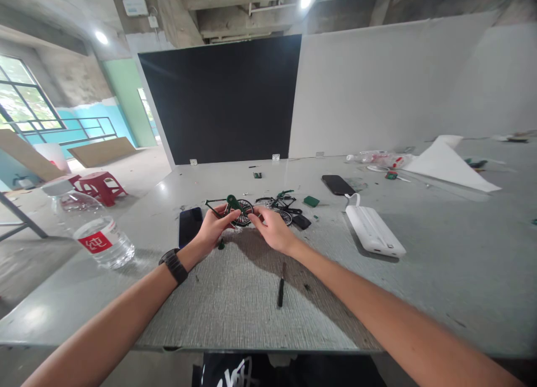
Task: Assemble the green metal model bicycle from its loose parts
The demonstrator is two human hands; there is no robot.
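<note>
Both hands are around a small green and black model bicycle part with a spoked wheel. My left hand, with a black watch on its wrist, pinches the part from the left. From the right, my right hand grips the wheel's edge between thumb and fingers. More dark bicycle parts, with another spoked wheel, lie just behind and to the right of my right hand. A small green piece sits below my left hand. The screwdriver lies on the table nearer to me.
A water bottle stands at the left; a phone lies beside my left hand. To the right are a green block, another phone, a white power bank, a crumpled plastic bottle and white paper.
</note>
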